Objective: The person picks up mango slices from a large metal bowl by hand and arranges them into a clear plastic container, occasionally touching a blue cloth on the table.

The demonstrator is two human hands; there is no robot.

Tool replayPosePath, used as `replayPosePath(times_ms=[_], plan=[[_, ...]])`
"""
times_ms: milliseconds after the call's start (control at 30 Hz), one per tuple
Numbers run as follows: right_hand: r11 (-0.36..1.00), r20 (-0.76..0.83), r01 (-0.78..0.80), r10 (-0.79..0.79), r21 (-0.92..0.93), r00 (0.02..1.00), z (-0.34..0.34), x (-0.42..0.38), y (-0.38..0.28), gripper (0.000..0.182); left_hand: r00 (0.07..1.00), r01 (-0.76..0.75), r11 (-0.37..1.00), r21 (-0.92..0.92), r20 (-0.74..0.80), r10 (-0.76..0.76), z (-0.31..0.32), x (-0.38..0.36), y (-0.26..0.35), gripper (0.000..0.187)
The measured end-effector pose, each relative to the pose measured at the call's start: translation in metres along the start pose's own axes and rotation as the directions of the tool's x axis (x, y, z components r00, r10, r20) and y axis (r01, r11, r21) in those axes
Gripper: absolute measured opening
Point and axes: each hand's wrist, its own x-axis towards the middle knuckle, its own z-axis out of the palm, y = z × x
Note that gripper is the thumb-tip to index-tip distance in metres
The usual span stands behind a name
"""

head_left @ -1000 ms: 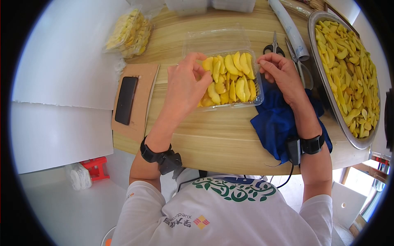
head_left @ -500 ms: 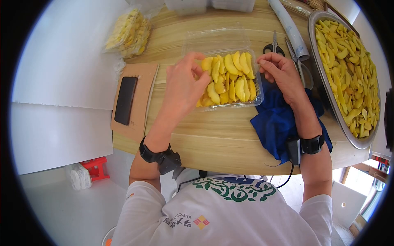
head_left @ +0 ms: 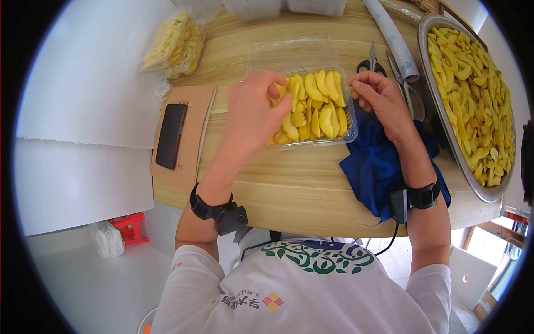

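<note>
A clear plastic clamshell box [head_left: 317, 142] lies with its lid folded back, holding rows of yellow fruit slices [head_left: 325, 119], perhaps peach. My left hand [head_left: 250, 108] is over the box's left end, fingers bent. Between its thumb and forefinger there is a gap with yellow slices showing in it. At the box's right rim is my right hand [head_left: 384, 103], thumb and fingers pinched together; whether they grip the rim or something small is hidden. Under my right wrist a blue cloth [head_left: 370, 167] is bunched on the table.
A large metal tray [head_left: 427, 69] heaped with yellow slices stands at the right. Black-handled scissors [head_left: 371, 58], metal tongs [head_left: 401, 69] and a film roll [head_left: 392, 42] lie beside it. At left are a phone [head_left: 171, 136] on cardboard [head_left: 192, 119] and filled boxes [head_left: 175, 44].
My left hand has shifted slightly right over the box, its thumb now farther over the slices. My right hand and the box stay put.
</note>
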Motion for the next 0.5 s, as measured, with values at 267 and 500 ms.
replayPosePath(times_ms=[267, 500], plan=[[1.000, -0.007, -0.002, 0.002, 0.009, 1.000, 0.0008, 0.0001, -0.0003, 0.015, 0.993, -0.115, 0.976, 0.183, -0.019, 0.121, 0.0042, 0.0055, 0.0037, 0.023], [1.000, -0.002, 0.006, -0.006, 0.012, 1.000, 0.0001, 0.0006, 0.0006, 0.015, 0.996, -0.045, 0.993, 0.107, 0.075, 0.037, 0.0018, 0.0031, 0.0063, 0.023]])
